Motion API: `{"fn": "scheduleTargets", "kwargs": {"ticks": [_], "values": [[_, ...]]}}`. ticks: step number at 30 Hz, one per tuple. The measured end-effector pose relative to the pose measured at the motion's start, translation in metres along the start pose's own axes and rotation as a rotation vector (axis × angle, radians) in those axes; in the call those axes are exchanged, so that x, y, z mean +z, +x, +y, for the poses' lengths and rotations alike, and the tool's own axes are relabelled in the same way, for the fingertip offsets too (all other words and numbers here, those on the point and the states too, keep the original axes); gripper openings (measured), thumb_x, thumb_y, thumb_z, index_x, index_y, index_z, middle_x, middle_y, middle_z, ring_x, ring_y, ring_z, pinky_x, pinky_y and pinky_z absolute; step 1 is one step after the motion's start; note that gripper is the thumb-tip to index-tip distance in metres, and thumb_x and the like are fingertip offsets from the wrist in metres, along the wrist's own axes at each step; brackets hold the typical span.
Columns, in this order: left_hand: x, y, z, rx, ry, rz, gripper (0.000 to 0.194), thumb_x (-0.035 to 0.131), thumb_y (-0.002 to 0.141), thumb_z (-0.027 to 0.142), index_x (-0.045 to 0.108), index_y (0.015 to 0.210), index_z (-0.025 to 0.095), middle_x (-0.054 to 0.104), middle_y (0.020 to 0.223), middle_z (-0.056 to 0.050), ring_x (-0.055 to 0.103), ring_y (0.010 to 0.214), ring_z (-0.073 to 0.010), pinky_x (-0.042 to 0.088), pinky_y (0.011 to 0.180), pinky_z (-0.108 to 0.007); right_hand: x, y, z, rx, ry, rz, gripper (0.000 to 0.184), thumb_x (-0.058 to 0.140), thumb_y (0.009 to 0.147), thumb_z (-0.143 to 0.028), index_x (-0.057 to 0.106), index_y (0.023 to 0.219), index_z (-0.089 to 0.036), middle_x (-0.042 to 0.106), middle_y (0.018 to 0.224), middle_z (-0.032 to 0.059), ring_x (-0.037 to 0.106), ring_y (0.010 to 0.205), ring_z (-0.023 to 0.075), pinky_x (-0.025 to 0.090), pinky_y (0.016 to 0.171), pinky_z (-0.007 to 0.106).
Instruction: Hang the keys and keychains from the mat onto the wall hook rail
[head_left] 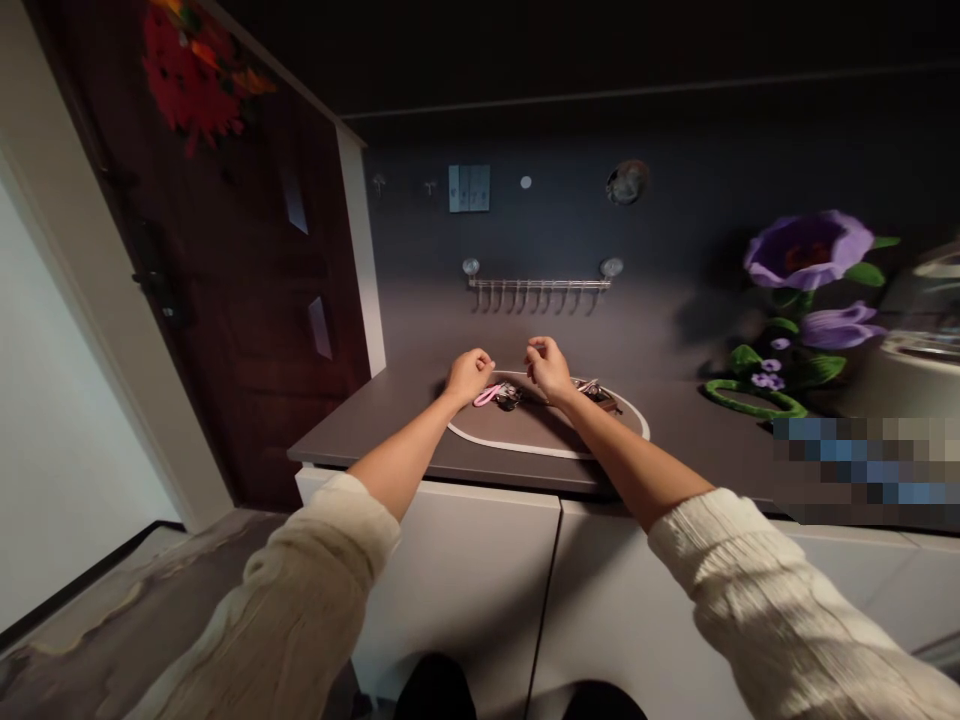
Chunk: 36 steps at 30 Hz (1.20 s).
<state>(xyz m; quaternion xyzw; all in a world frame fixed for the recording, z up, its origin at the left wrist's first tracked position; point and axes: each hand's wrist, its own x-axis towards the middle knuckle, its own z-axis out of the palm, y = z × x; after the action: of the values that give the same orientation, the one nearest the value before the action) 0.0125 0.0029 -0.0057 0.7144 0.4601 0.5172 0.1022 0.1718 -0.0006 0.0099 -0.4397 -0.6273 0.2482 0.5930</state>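
Observation:
Above an oval tray (525,447) with a white rim, both hands are raised over the dark countertop. My left hand (470,375) is closed, its fingertips curled toward the thumb; whatever it pinches, if anything, is too small to make out. Just right of it lies a bunch of keys (510,397) with a pink strap (487,395). My right hand (549,370) has its fingers bent in toward the thumb, and I cannot make out anything between them. Partly behind the right wrist lies a second cluster of keys (590,387) beside a brown piece (604,401).
A metal rail (540,284) with several hooks is fixed to the wall behind the tray. Purple artificial flowers (810,250) stand on the counter at right. White cabinet doors (457,570) are below, and a dark red door (247,300) is at left.

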Motion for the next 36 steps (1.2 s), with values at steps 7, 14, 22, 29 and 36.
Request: {"fn": "scheduleTargets", "kwargs": {"ticks": [7, 14, 22, 29, 36], "values": [[0.006, -0.008, -0.005, 0.166, 0.265, -0.156, 0.017, 0.051, 0.073, 0.029, 0.064, 0.074, 0.017, 0.059, 0.074, -0.003, 0.051, 0.068, -0.0124, 0.039, 0.067, -0.024, 0.001, -0.008, 0.015, -0.163, -0.326, -0.019, 0.017, 0.042, 0.079, -0.022, 0.049, 0.094, -0.018, 0.054, 0.063, -0.0011, 0.049, 0.055, 0.0107, 0.040, 0.062, 0.025], [0.007, -0.010, -0.008, 0.133, 0.332, -0.230, 0.024, 0.054, 0.072, 0.038, 0.068, 0.077, 0.019, 0.061, 0.080, -0.005, 0.053, 0.070, -0.0140, 0.039, 0.068, -0.025, -0.001, -0.006, 0.022, -0.190, -0.421, -0.039, 0.014, 0.045, 0.076, -0.018, 0.054, 0.087, -0.018, 0.057, 0.066, 0.0009, 0.051, 0.063, 0.0120, 0.039, 0.070, 0.026], [0.009, -0.007, -0.010, 0.088, 0.276, -0.324, 0.019, 0.051, 0.070, 0.024, 0.069, 0.071, 0.016, 0.064, 0.068, -0.004, 0.052, 0.061, -0.0126, 0.036, 0.060, -0.022, 0.001, -0.006, 0.020, -0.189, -0.484, -0.065, 0.015, 0.045, 0.077, -0.017, 0.056, 0.087, -0.016, 0.059, 0.069, 0.0031, 0.052, 0.065, 0.0130, 0.039, 0.072, 0.027], [0.008, -0.005, -0.008, 0.171, 0.373, -0.271, 0.029, 0.041, 0.078, 0.025, 0.068, 0.075, 0.015, 0.063, 0.078, -0.008, 0.053, 0.072, -0.0154, 0.038, 0.068, -0.024, 0.000, -0.006, 0.018, -0.182, -0.491, -0.084, 0.016, 0.044, 0.077, -0.017, 0.057, 0.087, -0.016, 0.059, 0.069, 0.0030, 0.053, 0.066, 0.0132, 0.039, 0.072, 0.027], [0.004, -0.004, -0.007, 0.173, 0.400, -0.177, 0.032, 0.035, 0.084, 0.024, 0.065, 0.088, 0.015, 0.061, 0.086, -0.009, 0.053, 0.083, -0.0165, 0.039, 0.076, -0.026, 0.000, -0.006, 0.019, -0.195, -0.478, -0.094, 0.014, 0.045, 0.077, -0.020, 0.056, 0.084, -0.017, 0.058, 0.067, 0.0023, 0.050, 0.063, 0.0127, 0.039, 0.070, 0.027]]}}
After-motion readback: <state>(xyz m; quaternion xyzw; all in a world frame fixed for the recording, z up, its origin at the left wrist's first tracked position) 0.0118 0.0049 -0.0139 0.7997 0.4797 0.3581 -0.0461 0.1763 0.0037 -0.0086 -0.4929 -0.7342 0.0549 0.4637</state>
